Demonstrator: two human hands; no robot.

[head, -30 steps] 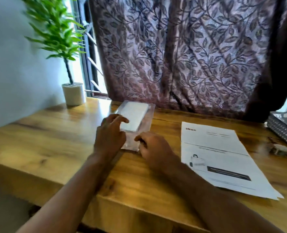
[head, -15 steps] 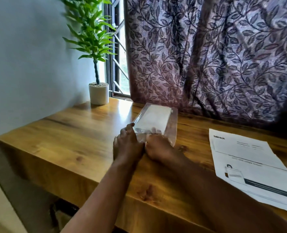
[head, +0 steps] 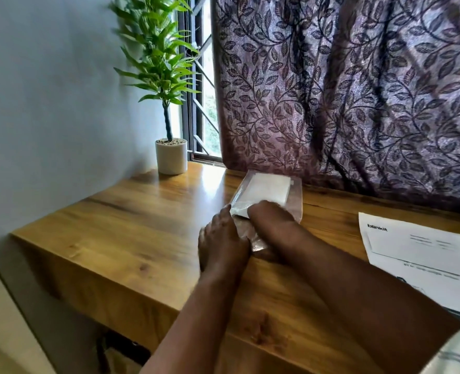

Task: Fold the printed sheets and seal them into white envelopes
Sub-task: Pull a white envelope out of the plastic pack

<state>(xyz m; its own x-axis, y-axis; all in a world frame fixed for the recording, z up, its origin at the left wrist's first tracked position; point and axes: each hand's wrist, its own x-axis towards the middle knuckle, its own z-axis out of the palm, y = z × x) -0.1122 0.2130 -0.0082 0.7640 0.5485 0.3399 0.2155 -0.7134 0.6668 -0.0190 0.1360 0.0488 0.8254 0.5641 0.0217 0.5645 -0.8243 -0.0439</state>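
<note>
A clear plastic packet [head: 295, 197] holding a stack of white envelopes [head: 268, 188] lies on the wooden table [head: 131, 211] near the curtain. My left hand [head: 222, 242] grips the packet's near left edge. My right hand [head: 272, 225] reaches into the packet's open near end, its fingers hidden under the plastic and on the envelopes. A stack of printed sheets [head: 417, 252] headed "blinkit" lies flat to the right, apart from both hands.
A potted green plant [head: 170, 155] stands at the table's far left corner by the window grille [head: 199, 103]. A leaf-patterned purple curtain [head: 344, 90] hangs along the table's back edge. The wall [head: 48, 90] runs along the left.
The view has swung left, so the sheets sit further right. Both hands have closed in on the packet's near end, and my right hand has pushed into its opening.
</note>
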